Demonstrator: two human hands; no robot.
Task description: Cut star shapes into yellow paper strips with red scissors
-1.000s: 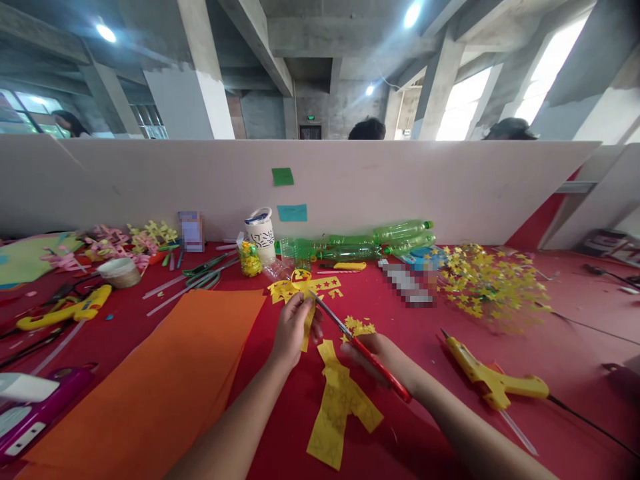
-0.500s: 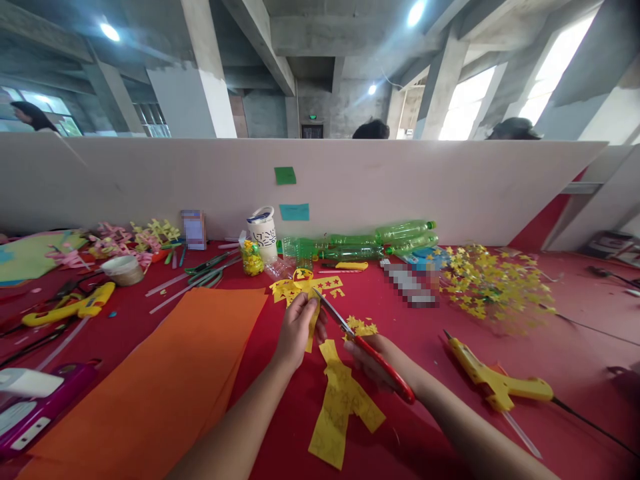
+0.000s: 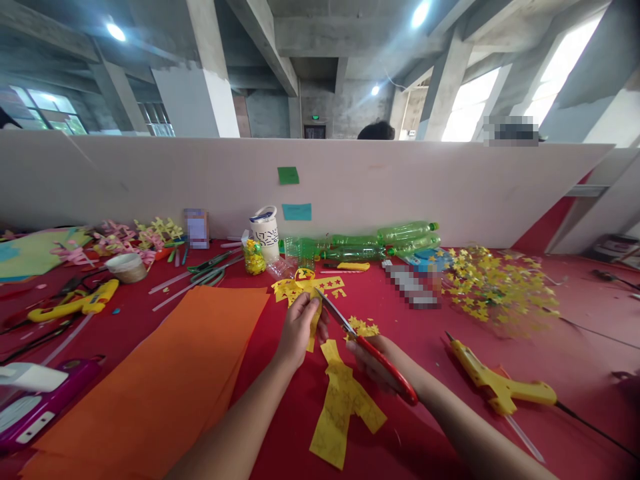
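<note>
My left hand (image 3: 299, 328) pinches a strip of yellow paper (image 3: 314, 332) upright above the red table. In my right hand (image 3: 383, 360) are red-handled scissors (image 3: 373, 353), their blades (image 3: 334, 310) pointing up and left to the paper's edge. Beyond the left hand lie yellow offcuts (image 3: 333, 285) with star-shaped holes. Close behind the right hand is a small pile of cut yellow stars (image 3: 363, 327). Below both hands, overlapping yellow strips (image 3: 333, 421) with faint drawn lines rest on the table.
Orange sheets (image 3: 150, 373) cover the left side. A yellow glue gun (image 3: 500, 380) and a yellow star bunch (image 3: 493, 287) lie right; another glue gun (image 3: 75, 307) is far left. Green bottles (image 3: 360, 247) and a white cup (image 3: 265, 233) stand before the white partition (image 3: 400, 180).
The whole view has shifted slightly to the right. My hands, the scissors and the paper strip keep nearly the same pose. At far left, a person has moved mostly out of view.
</note>
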